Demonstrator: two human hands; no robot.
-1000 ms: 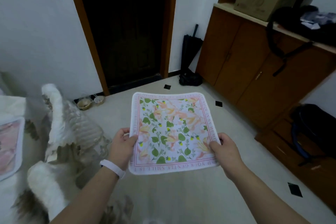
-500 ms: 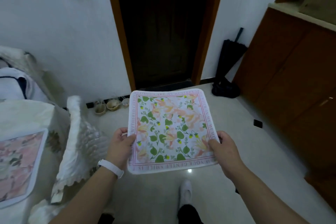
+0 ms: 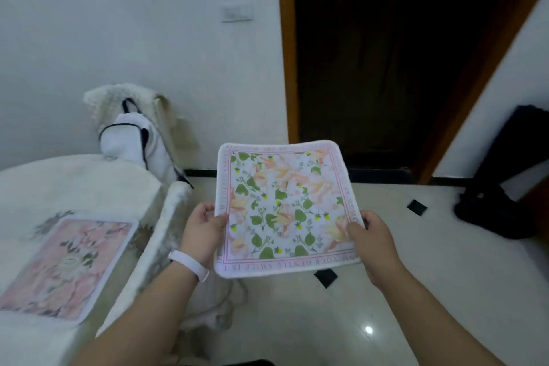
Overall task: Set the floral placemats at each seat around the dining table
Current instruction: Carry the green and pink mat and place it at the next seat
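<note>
Both hands hold one floral placemat (image 3: 285, 208) in the air over the floor (image 3: 430, 282), right of the tabletop (image 3: 74, 184) and not touching it. Mat is white with green leaves, peach flowers, and a pink border with lettering, and it lies roughly flat with the printed side up.

Left hand (image 3: 205, 232) pinches the mat's left edge, thumb on top, fingers curled underneath. It has a white wristband (image 3: 190, 264) on the wrist. Right hand (image 3: 371, 242) pinches the near-right edge the same way, thumb on the print, fingers hidden below.

A pink placemat (image 3: 65, 264) already lies flat on the near-left part of the tabletop, which is covered by a white cloth.

- Near chair (image 3: 166, 226) with a fluffy white cover stands just beside the tabletop's right edge, between it and the left hand.
- Far chair (image 3: 118, 98) stands against the wall with a white bag (image 3: 133, 142) with dark trim on it.
- Light switch (image 3: 237, 12) is on the white wall.
- Dark doorway (image 3: 401, 53) with a wood frame is at the far right.
- Black object (image 3: 499, 196) stands on the floor at far right, too dark to identify.
- Small black inset tile (image 3: 416, 207) is in the pale floor.
</note>
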